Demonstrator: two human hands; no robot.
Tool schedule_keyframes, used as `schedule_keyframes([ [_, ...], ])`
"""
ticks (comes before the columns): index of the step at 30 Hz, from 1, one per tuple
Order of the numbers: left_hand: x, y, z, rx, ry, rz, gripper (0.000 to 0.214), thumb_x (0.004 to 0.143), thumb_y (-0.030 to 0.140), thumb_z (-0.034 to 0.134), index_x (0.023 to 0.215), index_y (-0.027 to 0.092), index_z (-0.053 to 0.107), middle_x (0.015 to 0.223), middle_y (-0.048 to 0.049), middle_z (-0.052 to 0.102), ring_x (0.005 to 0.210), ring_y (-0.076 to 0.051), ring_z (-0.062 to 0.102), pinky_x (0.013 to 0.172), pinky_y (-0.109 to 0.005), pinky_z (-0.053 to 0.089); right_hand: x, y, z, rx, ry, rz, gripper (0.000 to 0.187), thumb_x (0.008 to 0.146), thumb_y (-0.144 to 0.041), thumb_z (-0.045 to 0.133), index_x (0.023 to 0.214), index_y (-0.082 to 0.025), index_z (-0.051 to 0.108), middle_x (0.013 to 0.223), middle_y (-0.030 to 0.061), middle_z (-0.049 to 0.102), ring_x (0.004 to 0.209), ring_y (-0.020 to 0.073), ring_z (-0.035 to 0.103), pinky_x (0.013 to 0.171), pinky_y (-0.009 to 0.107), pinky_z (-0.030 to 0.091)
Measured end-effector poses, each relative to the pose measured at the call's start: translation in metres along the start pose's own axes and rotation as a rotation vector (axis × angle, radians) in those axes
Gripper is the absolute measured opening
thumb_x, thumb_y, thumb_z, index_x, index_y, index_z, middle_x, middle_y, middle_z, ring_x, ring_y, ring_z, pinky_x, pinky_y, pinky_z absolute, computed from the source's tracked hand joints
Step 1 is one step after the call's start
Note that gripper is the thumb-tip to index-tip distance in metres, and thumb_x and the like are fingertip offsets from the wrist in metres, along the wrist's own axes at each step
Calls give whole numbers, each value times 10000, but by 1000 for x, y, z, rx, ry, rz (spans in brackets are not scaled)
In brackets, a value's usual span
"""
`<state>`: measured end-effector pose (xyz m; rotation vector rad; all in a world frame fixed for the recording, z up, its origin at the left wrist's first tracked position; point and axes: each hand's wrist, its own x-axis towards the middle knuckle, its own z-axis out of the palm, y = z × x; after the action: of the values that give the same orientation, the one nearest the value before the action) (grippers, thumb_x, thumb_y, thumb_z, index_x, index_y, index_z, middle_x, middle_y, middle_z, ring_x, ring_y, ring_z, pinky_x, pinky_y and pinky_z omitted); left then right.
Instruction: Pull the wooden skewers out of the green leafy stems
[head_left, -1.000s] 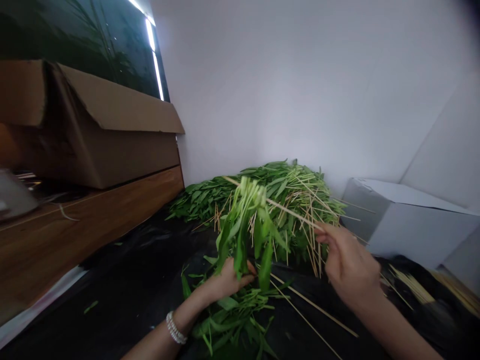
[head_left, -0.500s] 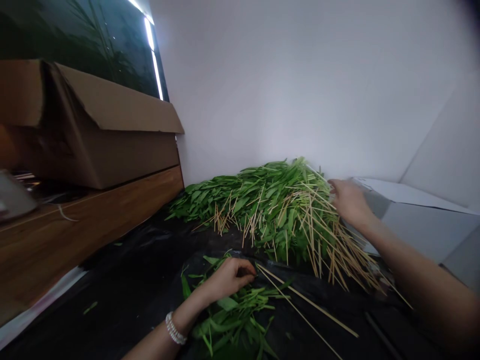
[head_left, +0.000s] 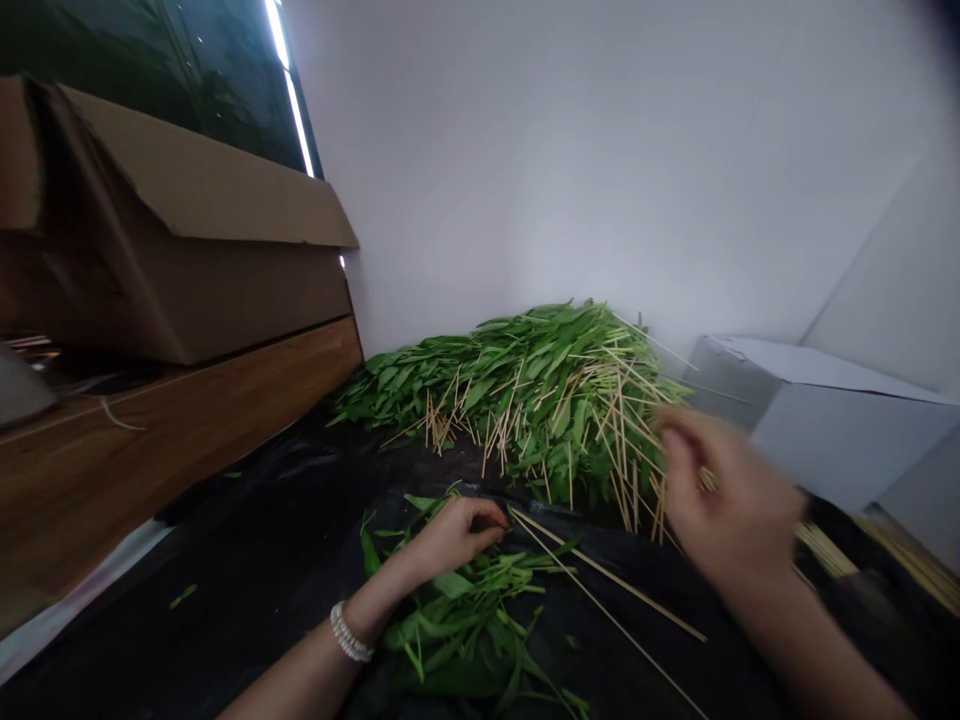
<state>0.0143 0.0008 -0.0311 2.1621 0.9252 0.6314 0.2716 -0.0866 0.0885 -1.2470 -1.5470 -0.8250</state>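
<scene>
My left hand [head_left: 455, 535] rests on a small heap of loose green leafy stems [head_left: 465, 625] on the black sheet [head_left: 247, 590], its fingers curled in a pinch over the leaves. My right hand [head_left: 724, 500] hangs in the air to the right, smeared by motion, in front of the big pile of skewered greens [head_left: 525, 395] with bamboo sticks poking out. Two loose bamboo skewers [head_left: 600, 590] lie on the sheet between my hands.
A brown cardboard box [head_left: 187, 260] sits on a wooden shelf [head_left: 150, 440] at the left. A white box [head_left: 825, 420] stands at the right, with more bamboo sticks [head_left: 825, 550] beside it. A white wall closes the back.
A second ago my hands held a bunch of greens on a skewer. My right hand laid it on the big pile and has drawn back towards me. My left hand stays low.
</scene>
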Motion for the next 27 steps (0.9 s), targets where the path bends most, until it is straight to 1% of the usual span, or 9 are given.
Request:
schedule_keyframes([
  [1, 0, 0, 0, -6, 4, -2, 166, 804, 264, 583, 879, 169, 696, 794, -10, 700, 721, -141, 613, 676, -211, 433, -13, -10, 7, 75, -105, -24, 174, 903, -198, 494, 1013, -186, 628, 888, 35, 672, 783, 142, 612, 722, 245, 444],
  [3, 1, 1, -1, -32, 23, -2, 181, 820, 281, 571, 897, 164, 686, 790, -11, 698, 725, -144, 615, 678, -213, 433, -39, -25, 26, 178, -391, -68, 162, 919, -203, 465, 931, -192, 627, 847, 24, 646, 768, 139, 594, 707, 244, 433],
  [5, 1, 3, -3, -54, 50, -2, 207, 846, 306, 544, 907, 158, 675, 771, -10, 691, 723, -144, 612, 682, -216, 431, -62, -35, 45, 123, -621, -77, 169, 907, -209, 486, 793, -201, 611, 769, 17, 616, 770, 169, 574, 680, 266, 416],
  [7, 1, 4, -6, -47, 71, -2, 244, 868, 339, 517, 871, 152, 674, 753, -10, 681, 723, -145, 604, 685, -219, 425, -81, -39, 60, 55, -748, -70, 146, 883, -220, 532, 758, -197, 604, 774, 29, 616, 801, 197, 567, 700, 288, 412],
  [11, 0, 9, -8, 15, 52, 32, 305, 852, 402, 548, 774, 145, 691, 734, -13, 649, 711, -144, 579, 664, -220, 404, -104, -38, 75, 37, -882, -46, 68, 825, -219, 610, 766, -190, 628, 808, 47, 637, 814, 209, 569, 733, 299, 406],
  [16, -3, 14, -4, 82, -25, 74, 265, 721, 421, 707, 828, 178, 725, 779, -12, 608, 715, -143, 563, 648, -224, 393, -105, -33, 75, 32, -878, -15, 147, 856, -143, 520, 739, -191, 594, 790, 43, 621, 816, 206, 560, 725, 296, 386],
  [19, -5, 14, -2, 105, -32, 98, 260, 646, 379, 776, 832, 204, 733, 829, -14, 607, 786, -161, 566, 719, -239, 403, -101, -33, 70, 71, -790, 18, 171, 901, -170, 457, 771, -195, 565, 762, 26, 603, 773, 196, 557, 706, 294, 376],
  [23, -4, 14, -2, -18, -33, 100, 146, 741, 313, 701, 812, 187, 725, 850, -27, 629, 813, -160, 580, 773, -250, 413, -99, -35, 63, 175, -605, 49, 226, 955, -214, 367, 828, -193, 553, 718, 3, 591, 683, 167, 576, 646, 275, 367],
  [27, 0, 15, -6, -329, 42, 10, 191, 805, 332, 636, 846, 151, 679, 838, -45, 674, 815, -162, 602, 774, -259, 430, -103, -37, 59, 261, -480, 36, 244, 974, -221, 338, 921, -179, 572, 738, 1, 620, 650, 133, 614, 624, 245, 382],
])
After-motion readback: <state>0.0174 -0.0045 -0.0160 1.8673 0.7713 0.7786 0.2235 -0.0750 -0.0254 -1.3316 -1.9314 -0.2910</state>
